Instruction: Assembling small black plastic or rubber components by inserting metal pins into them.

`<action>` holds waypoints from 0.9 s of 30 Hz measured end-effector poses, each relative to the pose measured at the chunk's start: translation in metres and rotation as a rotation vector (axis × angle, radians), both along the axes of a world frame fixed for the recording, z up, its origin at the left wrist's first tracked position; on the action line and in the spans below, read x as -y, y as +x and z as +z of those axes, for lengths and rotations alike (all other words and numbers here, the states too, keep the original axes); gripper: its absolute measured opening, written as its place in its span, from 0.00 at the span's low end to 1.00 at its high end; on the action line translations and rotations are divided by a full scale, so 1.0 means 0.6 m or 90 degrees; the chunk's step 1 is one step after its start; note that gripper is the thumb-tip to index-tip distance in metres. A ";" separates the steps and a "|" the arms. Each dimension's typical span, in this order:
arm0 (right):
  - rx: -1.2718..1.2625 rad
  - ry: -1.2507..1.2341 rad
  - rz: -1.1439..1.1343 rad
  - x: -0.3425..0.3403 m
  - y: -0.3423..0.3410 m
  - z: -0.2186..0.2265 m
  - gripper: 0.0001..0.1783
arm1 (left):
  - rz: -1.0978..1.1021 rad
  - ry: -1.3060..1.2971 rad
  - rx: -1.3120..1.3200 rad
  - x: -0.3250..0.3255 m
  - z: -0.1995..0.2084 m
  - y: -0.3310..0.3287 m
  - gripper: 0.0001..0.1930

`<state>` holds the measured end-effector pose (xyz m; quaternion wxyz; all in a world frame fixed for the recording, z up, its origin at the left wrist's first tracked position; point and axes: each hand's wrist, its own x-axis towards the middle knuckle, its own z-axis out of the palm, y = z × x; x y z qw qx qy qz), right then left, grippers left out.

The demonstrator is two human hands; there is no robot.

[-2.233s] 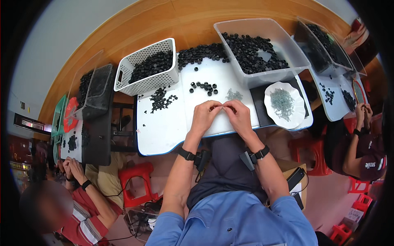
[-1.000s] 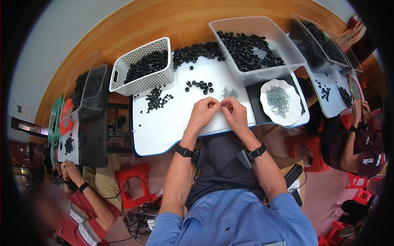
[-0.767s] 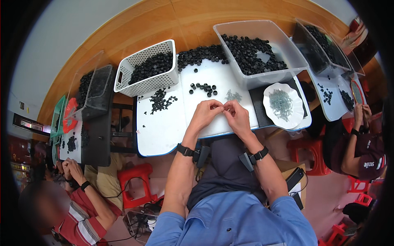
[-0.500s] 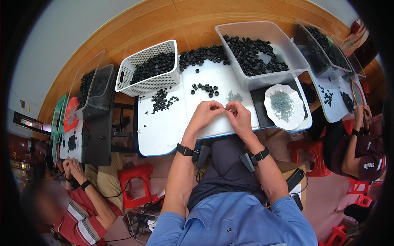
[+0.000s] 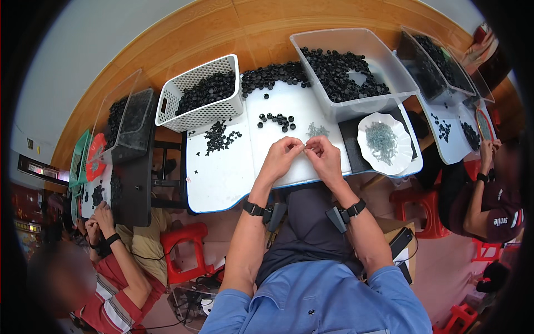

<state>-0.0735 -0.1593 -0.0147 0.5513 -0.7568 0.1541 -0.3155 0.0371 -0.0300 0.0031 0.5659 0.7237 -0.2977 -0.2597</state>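
White smooth table with a blue edge (image 5: 219,186) carries many small plastic parts. Person's left hand (image 5: 282,158) and right hand (image 5: 324,158) meet above its near part, each with thumb and fingertips in a narrow pinch. Whether they hold a piece I cannot tell, because the fingers cover this spot.

Just beyond the fingers lies a loose pile of thin, pale green strips (image 5: 317,130); left of it stand glossy black round caps (image 5: 279,117). Farther left, tiny black knobby parts (image 5: 214,139) are scattered before a white perforated plastic basket (image 5: 206,117). To the right, a white plate with wavy rim (image 5: 399,162) bears more strips, near a cloudy translucent bin (image 5: 372,106) of black caps. Single shapes in these heaps are hard to make out.

Compared with half a second ago, both hands stay almost in place, while the left co-worker's hand (image 5: 103,216) is raised higher.
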 end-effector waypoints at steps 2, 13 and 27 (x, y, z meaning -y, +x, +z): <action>0.005 0.004 0.004 0.000 0.000 0.001 0.10 | -0.006 -0.022 0.036 -0.005 0.000 -0.002 0.12; 0.013 0.043 -0.007 0.004 -0.001 0.002 0.08 | -0.030 -0.008 -0.024 -0.013 0.012 0.007 0.09; -0.033 0.113 0.038 0.009 0.003 0.002 0.07 | 0.064 -0.075 0.196 -0.012 0.008 -0.022 0.06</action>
